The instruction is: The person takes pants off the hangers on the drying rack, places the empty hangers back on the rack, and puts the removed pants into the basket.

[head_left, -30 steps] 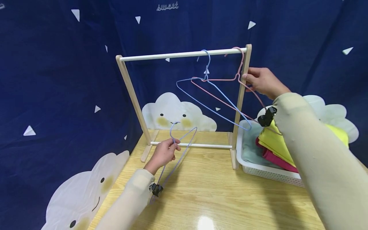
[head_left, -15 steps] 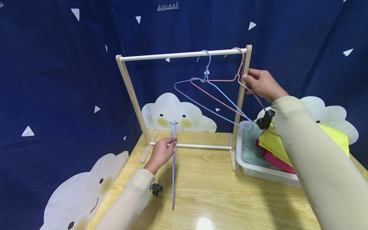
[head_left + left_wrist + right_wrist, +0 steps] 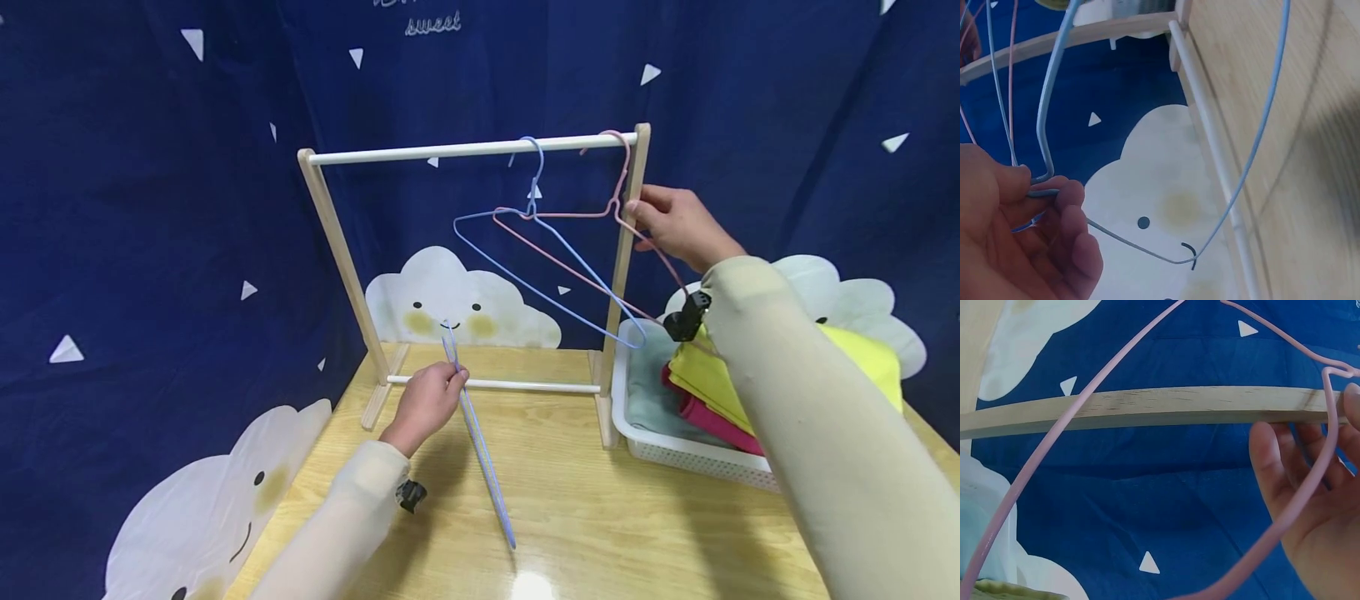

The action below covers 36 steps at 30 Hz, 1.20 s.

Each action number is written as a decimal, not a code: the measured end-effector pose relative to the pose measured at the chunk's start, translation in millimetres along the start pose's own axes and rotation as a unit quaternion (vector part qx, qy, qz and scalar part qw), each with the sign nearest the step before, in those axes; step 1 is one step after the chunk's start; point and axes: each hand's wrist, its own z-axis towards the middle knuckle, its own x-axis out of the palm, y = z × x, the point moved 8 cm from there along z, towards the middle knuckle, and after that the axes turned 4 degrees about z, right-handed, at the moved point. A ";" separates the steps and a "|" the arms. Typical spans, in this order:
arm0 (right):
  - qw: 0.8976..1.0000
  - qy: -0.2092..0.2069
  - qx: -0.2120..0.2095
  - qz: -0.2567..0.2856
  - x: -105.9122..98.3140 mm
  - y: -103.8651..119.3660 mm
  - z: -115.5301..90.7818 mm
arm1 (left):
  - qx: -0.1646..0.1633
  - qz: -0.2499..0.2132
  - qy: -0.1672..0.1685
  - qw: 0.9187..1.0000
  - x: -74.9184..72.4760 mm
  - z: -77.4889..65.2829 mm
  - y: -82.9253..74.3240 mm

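My left hand (image 3: 431, 398) pinches a blue wire hanger (image 3: 487, 471) just below its hook, above the table. In the head view that hanger is turned nearly edge-on, its lower end slanting right. My right hand (image 3: 682, 221) holds the right post (image 3: 623, 250) of a small clothes rack, thumb in front and fingers behind. From the rack's white top bar (image 3: 420, 153) hang another blue hanger (image 3: 533, 187) and a pink hanger (image 3: 577, 215). The pink one is closest to the right post, its shoulder passing in front of my right hand (image 3: 1316, 531).
A white basket (image 3: 637, 435) with folded yellow cloth (image 3: 705, 379), dark pink cloth and grey-green cloth stands right of the rack. A white lower bar (image 3: 532, 386) joins the rack's feet on the wooden table (image 3: 600, 517). Behind hangs a dark blue curtain (image 3: 465, 92) with clouds.
The hanger in my left hand has turned from a broad view to edge-on, and its lower end has swung to the right. My right hand stays at the post.
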 end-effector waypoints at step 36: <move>1.000 -0.005 -0.004 0.000 0.5 -4.3 -0.2 | 0.023 0.093 -0.078 0.992 -116.1 70.5 -72.0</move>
